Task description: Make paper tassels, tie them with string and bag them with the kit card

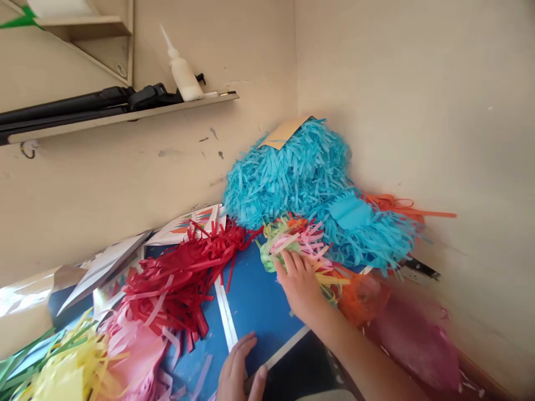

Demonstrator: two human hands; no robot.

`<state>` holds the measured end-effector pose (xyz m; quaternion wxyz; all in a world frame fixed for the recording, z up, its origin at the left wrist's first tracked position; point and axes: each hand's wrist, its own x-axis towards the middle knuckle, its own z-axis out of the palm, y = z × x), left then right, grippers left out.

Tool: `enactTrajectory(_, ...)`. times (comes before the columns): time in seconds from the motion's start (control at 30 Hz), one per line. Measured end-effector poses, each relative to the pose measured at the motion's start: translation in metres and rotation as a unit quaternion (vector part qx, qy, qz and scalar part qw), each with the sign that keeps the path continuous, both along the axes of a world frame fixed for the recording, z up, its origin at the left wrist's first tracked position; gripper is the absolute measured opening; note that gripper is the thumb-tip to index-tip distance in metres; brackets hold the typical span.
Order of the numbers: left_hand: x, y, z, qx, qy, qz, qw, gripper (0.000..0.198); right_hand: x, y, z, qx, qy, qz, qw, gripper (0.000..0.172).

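My right hand (300,281) reaches forward onto a small bundle of mixed-colour fringed paper strips (292,240), fingers stretched out and resting on its near edge. Behind that bundle a big heap of turquoise fringed paper (301,184) fills the corner, with a piece of tan card (284,133) on top. My left hand (239,370) lies flat, fingers together, on the blue cutting mat (254,298) at the bottom edge, next to a metal ruler (228,320). Neither hand grips anything.
Red fringed paper (184,273) lies left of the mat, with pink (137,345) and yellow (71,362) fringe nearer me. Orange and pink bundles (397,328) sit blurred on the right by the wall. A wall shelf (125,114) carries a glue bottle (183,72) and a black folded tripod.
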<state>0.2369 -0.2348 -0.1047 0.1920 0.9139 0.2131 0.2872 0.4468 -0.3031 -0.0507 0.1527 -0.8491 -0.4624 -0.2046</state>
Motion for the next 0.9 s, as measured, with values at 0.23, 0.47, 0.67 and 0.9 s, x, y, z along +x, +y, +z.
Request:
enactTrajectory(0.23,0.073,0.001,0.054,-0.135,-0.039,-0.028,0.990,0.031,-0.034,-0.021,-0.005,0.114,-0.042,0.093,0.988,0.025)
enactTrajectory(0.47,0.154,0.006,0.085,0.037,-0.005,-0.023,0.999,0.046,-0.045,-0.060,-0.002,0.196,0.008,0.171,0.966,0.019)
enactTrajectory(0.67,0.174,0.008,0.088,0.149,0.136,-0.154,0.967,0.036,0.017,-0.097,-0.015,0.225,0.019,0.087,0.970,0.013)
enactTrajectory(0.9,0.120,0.020,0.079,0.170,0.157,-0.119,0.965,0.021,0.061,-0.117,-0.038,0.222,0.026,-0.001,0.975,0.023)
